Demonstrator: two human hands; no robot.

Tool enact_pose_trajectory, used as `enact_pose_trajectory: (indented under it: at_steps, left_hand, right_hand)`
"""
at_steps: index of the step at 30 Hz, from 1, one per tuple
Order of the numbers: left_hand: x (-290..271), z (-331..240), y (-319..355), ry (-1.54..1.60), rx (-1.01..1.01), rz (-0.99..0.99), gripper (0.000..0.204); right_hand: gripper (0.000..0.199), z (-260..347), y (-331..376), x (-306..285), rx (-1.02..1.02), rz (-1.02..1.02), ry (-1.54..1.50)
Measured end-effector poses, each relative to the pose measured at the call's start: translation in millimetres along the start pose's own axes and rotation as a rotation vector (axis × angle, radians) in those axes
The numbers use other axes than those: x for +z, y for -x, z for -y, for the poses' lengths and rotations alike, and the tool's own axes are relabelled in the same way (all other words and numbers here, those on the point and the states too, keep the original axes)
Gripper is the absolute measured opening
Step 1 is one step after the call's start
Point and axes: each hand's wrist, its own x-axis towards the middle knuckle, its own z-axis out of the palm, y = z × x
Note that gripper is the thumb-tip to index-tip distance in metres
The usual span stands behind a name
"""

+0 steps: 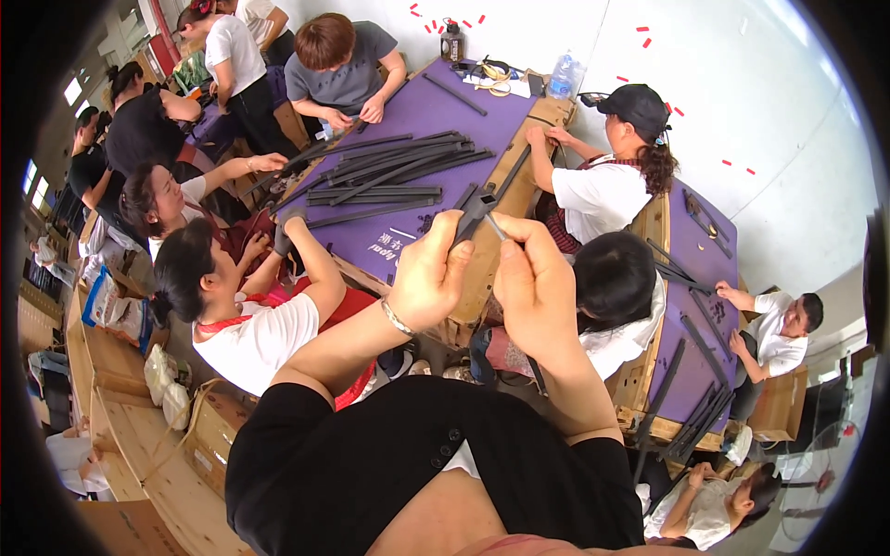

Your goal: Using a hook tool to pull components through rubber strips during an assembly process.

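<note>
My left hand [428, 273] is closed round a black square tube [474, 220], raised in front of my chest. Its end, at the top, shows a small square face with a lighter middle. My right hand [535, 278] pinches a thin silvery rod [497, 225] between thumb and fingers. The rod's upper tip meets or lies very close to the black tube; whether it goes inside cannot be made out. Below my right hand a dark strip hangs down, partly hidden.
Beyond my hands, a pile of black bars [399, 167] lies on a purple table [357, 248] with wooden edges. Several people sit around it, one in a black cap [638, 109]. Another purple table [681, 301] with black bars is on the right. Cardboard boxes [218, 435] stand at lower left.
</note>
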Motion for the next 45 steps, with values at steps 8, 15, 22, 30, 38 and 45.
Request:
enact_pose_trajectory:
  at_steps: [8,15,22,30,38,45]
  left_hand:
    - [-0.6,6.5,-7.8,-0.005,-0.068,0.006,0.024]
    - [0.9,24.1,-12.2,-0.034,-0.005,-0.011,0.023]
    - [-10.4,45.4,-39.0,-0.139,-0.034,-0.166,0.021]
    - [-54.2,42.4,-73.8,0.767,-0.021,-0.402,0.009]
    - [-57.7,29.0,-68.4,1.07,0.011,-0.448,0.012]
    - [-65.0,43.1,-33.0,0.806,-0.406,-0.432,0.03]
  right_hand:
    - [0.02,-21.0,-19.7,5.1,0.082,0.111,-0.362]
    - [0.021,-17.1,-29.7,2.4,-0.201,0.065,0.327]
    - [0.03,19.4,-23.2,-15.3,0.347,0.169,-0.617]
    - [0.031,-61.4,1.5,-4.8,-0.017,0.05,0.222]
    - [0.035,-116.3,15.0,31.2,-0.342,-0.033,0.719]
    - [0.021,-127.6,11.7,0.6,-0.366,0.051,0.792]
